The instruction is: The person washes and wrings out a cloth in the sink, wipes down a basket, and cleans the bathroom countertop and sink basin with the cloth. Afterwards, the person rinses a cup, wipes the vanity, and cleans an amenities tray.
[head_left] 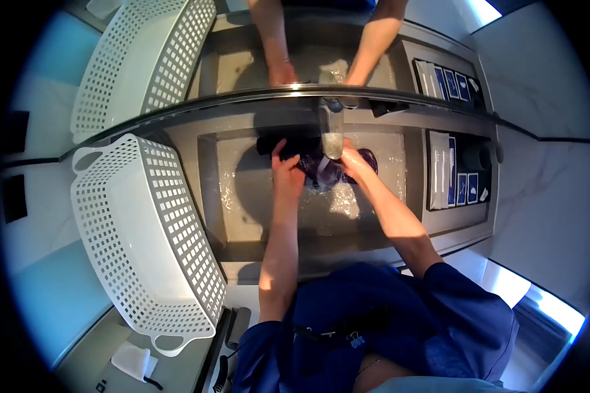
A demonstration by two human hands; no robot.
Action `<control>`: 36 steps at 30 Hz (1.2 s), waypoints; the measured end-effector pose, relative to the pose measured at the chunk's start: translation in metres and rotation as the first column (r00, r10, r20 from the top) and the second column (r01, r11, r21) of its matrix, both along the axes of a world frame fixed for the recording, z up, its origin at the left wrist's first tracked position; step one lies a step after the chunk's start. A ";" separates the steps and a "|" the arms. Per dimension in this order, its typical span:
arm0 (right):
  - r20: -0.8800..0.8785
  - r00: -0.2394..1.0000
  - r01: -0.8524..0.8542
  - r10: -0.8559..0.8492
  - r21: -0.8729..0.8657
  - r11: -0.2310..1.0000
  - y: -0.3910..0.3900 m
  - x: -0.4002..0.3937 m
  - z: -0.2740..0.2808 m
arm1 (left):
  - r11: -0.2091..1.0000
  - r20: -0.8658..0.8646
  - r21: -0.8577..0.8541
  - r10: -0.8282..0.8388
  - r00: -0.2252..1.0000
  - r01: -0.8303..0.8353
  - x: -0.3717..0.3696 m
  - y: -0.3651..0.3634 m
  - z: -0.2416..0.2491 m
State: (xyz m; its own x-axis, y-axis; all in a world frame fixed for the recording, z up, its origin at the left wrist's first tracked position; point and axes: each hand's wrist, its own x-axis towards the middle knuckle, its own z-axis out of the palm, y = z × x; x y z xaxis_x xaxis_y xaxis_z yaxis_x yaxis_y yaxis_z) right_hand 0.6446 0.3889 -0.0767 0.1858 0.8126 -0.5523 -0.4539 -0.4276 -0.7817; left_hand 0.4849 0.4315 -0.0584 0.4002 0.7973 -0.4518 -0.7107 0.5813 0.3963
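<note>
Dark cloth (pixel 313 168) in sink (pixel 242 209)

Right hand (pixel 288 173): on dark cloth, fingers spread and bent; left hand (pixel 354 164): at dark cloth, fingertip state cannot be told; dark cloth sits under faucet (pixel 332 128), toward far wall; open floor nearer body; basket (pixel 177 216) and tray (pixel 430 171) flank 2 side edges.

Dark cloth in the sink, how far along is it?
The dark cloth looks wet already, and water glints in the sink. The left hand and right hand are on it near the faucet. It hasn't left the sink, so lifting it out seems to remain.
</note>
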 end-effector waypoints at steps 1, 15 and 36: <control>-0.031 1.000 -0.006 0.005 -0.046 0.999 0.002 0.010 0.010 | 0.994 -0.066 -0.074 0.076 0.995 -0.081 0.000 -0.009 -0.004; 0.147 0.959 0.233 -0.241 0.071 0.970 -0.008 -0.042 -0.064 | 0.937 -0.934 -0.007 -0.131 0.332 0.350 0.051 0.008 -0.015; 0.925 0.323 -0.179 0.201 -0.148 0.972 0.018 -0.006 -0.073 | 0.815 -0.190 -0.557 -0.313 0.931 0.160 0.052 -0.032 -0.028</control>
State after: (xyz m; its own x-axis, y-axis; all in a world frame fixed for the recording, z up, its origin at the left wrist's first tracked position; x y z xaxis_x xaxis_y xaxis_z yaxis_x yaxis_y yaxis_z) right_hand 0.6386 0.4071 -0.1497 0.4274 0.8928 -0.1425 0.6562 -0.4148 -0.6303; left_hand 0.5367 0.3993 -0.0863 0.3518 0.3045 -0.8852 -0.4380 0.8893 0.1319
